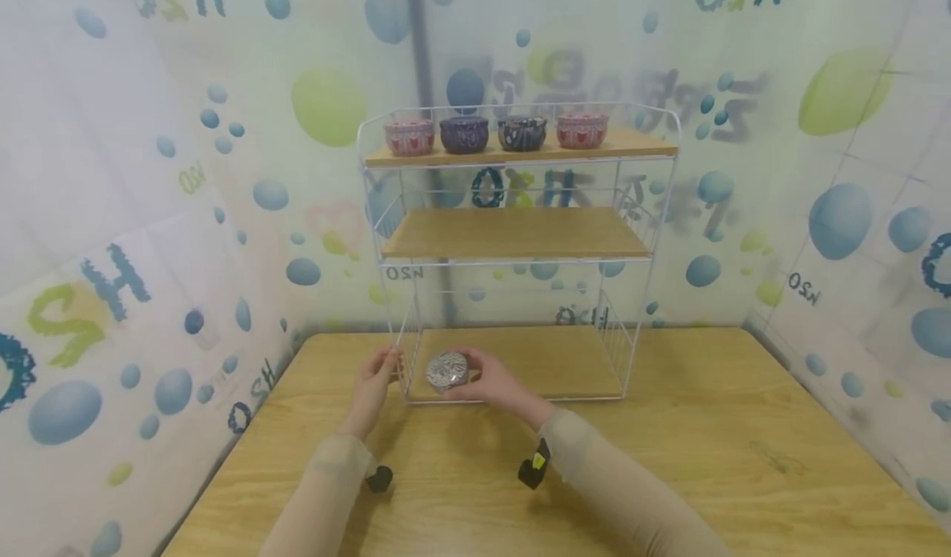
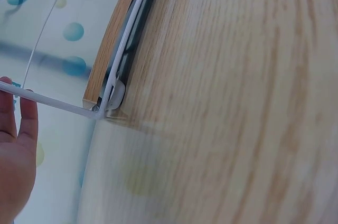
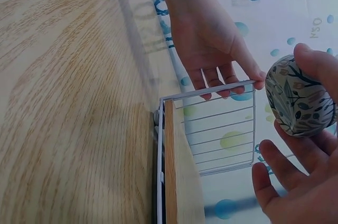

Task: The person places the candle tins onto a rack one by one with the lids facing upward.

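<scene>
My right hand (image 1: 499,382) holds a small round tin (image 1: 447,370) between thumb and fingers, above the front left of the rack's bottom board. Its leaf pattern shows in the right wrist view, where the tin (image 3: 298,97) is clear of the board. My left hand (image 1: 374,379) grips the white wire frame at the rack's lower left side. In the left wrist view, fingers of this hand (image 2: 18,150) go behind the white rail. The white wire rack (image 1: 518,261) has three wooden boards and stands on the table.
On the top board stand two red-patterned pots (image 1: 410,138) and two dark blue ones (image 1: 464,135) in a row. The middle board (image 1: 516,233) lies below them. A wooden table (image 1: 461,483) extends in front, with printed curtains (image 1: 327,169) around it.
</scene>
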Tool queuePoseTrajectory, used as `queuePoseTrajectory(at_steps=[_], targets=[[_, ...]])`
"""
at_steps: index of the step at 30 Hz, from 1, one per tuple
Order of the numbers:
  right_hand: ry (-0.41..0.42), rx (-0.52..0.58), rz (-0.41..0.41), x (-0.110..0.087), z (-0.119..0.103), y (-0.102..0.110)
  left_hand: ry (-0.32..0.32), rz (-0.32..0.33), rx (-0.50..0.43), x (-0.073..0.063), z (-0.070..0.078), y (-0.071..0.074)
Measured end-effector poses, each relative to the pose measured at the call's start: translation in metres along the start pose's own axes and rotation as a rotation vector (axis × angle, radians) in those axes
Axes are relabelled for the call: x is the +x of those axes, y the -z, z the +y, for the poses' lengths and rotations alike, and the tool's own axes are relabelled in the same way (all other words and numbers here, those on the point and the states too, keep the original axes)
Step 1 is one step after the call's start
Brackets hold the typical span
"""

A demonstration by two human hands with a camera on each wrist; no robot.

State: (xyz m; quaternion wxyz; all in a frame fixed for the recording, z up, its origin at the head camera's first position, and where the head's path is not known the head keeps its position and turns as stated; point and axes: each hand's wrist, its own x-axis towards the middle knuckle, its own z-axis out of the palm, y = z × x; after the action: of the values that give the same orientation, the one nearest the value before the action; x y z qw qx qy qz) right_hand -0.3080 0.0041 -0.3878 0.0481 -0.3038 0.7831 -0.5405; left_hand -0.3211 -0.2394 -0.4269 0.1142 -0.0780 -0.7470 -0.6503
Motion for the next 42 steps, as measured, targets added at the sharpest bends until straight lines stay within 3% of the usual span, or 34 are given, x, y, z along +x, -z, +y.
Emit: queuePoseTrajectory(at_steps=[7,14,19,27,36,42], targets=[[0.003,0.005,0.001,-0.001,0.006,0.003,-0.005,-0.008,-0.01,0.001,-0.003,0.0],[0.021,-0.004,0.025,0.004,0.035,0.007,0.008,0.0,-0.031,0.014,-0.03,0.004],[0.005,-0.017,0.046,0.002,0.044,0.013,-0.008,0.009,-0.02,0.016,-0.037,0.004],[-0.044,-0.01,0.058,-0.007,0.045,0.02,-0.003,0.012,-0.018,0.016,-0.034,0.003],[-0.068,0.003,0.089,-0.016,0.047,0.026,0.036,-0.014,-0.02,0.008,-0.016,0.004],[-0.054,-0.009,0.108,-0.02,0.051,0.034,0.025,0.004,-0.034,0.014,-0.028,0.004]])
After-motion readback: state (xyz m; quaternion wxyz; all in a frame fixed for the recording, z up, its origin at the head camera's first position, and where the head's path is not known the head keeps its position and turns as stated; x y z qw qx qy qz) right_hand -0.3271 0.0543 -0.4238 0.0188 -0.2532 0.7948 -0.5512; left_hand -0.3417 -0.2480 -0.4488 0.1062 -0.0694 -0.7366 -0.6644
